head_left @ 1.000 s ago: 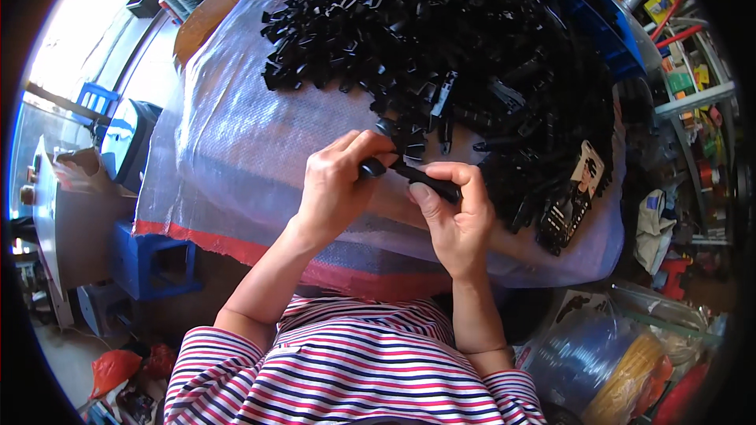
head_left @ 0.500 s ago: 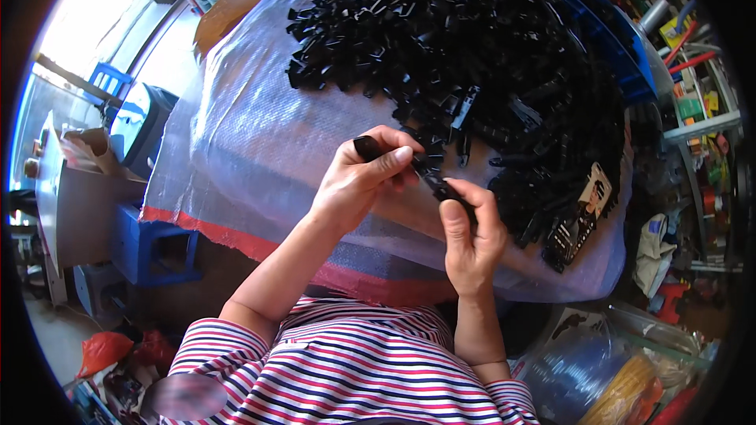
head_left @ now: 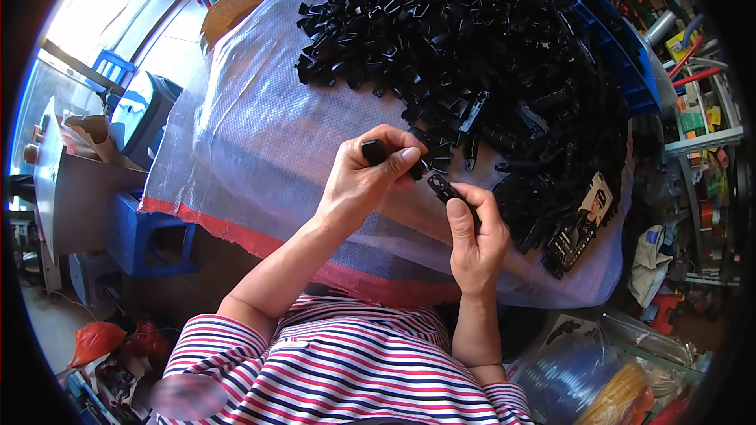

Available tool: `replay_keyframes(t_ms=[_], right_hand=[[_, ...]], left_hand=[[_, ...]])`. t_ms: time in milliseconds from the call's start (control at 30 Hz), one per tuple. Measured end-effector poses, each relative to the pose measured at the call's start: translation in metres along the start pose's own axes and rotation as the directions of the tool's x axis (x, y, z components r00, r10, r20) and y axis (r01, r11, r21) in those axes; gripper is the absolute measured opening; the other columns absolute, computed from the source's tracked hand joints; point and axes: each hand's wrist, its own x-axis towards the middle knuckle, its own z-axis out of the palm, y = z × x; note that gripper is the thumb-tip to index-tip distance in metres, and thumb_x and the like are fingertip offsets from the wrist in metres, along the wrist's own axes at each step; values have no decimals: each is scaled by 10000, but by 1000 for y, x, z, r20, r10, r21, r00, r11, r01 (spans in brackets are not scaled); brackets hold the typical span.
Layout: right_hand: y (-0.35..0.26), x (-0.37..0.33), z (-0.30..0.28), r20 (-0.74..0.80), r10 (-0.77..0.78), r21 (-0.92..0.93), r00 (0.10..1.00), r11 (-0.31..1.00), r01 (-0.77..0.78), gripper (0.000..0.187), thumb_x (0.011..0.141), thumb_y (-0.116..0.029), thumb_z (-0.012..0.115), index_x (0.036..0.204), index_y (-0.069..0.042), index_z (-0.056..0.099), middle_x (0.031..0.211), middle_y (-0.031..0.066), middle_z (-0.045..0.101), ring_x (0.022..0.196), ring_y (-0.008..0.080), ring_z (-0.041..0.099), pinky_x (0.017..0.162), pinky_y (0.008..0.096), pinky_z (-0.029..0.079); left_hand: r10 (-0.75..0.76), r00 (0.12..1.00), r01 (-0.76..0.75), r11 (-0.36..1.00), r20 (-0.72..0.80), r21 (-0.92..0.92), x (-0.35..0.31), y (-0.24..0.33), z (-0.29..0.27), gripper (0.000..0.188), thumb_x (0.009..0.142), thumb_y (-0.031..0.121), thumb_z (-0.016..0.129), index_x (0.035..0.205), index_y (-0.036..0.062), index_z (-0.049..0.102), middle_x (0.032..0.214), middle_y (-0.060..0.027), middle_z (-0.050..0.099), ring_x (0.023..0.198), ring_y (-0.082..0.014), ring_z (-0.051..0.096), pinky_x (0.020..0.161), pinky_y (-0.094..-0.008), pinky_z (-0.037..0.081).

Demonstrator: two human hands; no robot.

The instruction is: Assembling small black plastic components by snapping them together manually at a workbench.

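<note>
My left hand (head_left: 366, 173) is closed round a small black piece (head_left: 373, 152), whose blunt end sticks out beside the thumb. Something thin and shiny shows by the fingertips of that hand, too small to name. Just to the right, my right hand (head_left: 478, 238) pinches a narrow black plastic part (head_left: 442, 186) with holes in its upper end, tilted toward the left fingertips. A small gap shows between the two hands' pieces. Beyond the hands lies a big heap of black plastic parts (head_left: 409, 31), with longer strips toward its right side.
A whitish woven sheet (head_left: 260, 110) with a red edge lies under the heap. A printed card (head_left: 592, 198) rests on the heap's right side, near a blue crate (head_left: 618, 39). At the left stand a blue stool (head_left: 150, 236) and a bin (head_left: 143, 120). Shelves (head_left: 705, 138) line the right.
My hands have drawn slightly apart, and the black part in my right hand now shows its holed end. The view has shifted a little.
</note>
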Motion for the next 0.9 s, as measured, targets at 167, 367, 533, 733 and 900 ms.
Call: replay_keyframes(t_ms=[167,367,533,733,900], right_hand=[[2,-1,4,12,16,33,1000,999,-17,214,892,-204,548,955,-1,571,780,23,576,682,82,495,626,206,407],[11,-4,14,-30,47,-9,998,999,-48,218,900,-213,533,951,-1,547,778,29,563,689,77,486,621,212,405],[3,-1,31,-75,92,110,993,990,-83,202,919,-207,500,888,-7,494,698,19,505,616,86,455,525,228,373],[-7,1,38,-15,51,8,999,999,-51,172,884,-192,557,869,-34,490,650,107,585,563,260,617,476,322,448],[-7,7,36,49,-56,94,997,994,51,175,871,-196,571,865,-42,487,647,106,601,583,279,627,471,339,463]], left_hand=[[51,998,-50,997,-23,55,-6,2,8,123,830,117,630,895,14,608,812,-18,601,692,-70,543,616,-194,450],[214,976,-189,922,-38,337,-15,3,14,78,850,63,585,899,4,601,820,-23,603,695,-67,544,602,-182,449],[250,966,-227,938,-58,261,-20,5,22,113,852,50,556,953,-1,565,778,-9,561,625,-44,489,551,-174,397],[261,957,-218,934,-123,284,-28,9,17,119,856,82,561,954,14,554,685,11,541,580,-29,471,501,-165,388],[221,974,-206,955,-49,212,-28,8,7,85,867,82,553,904,7,563,755,-15,571,599,-33,479,522,-175,398]])
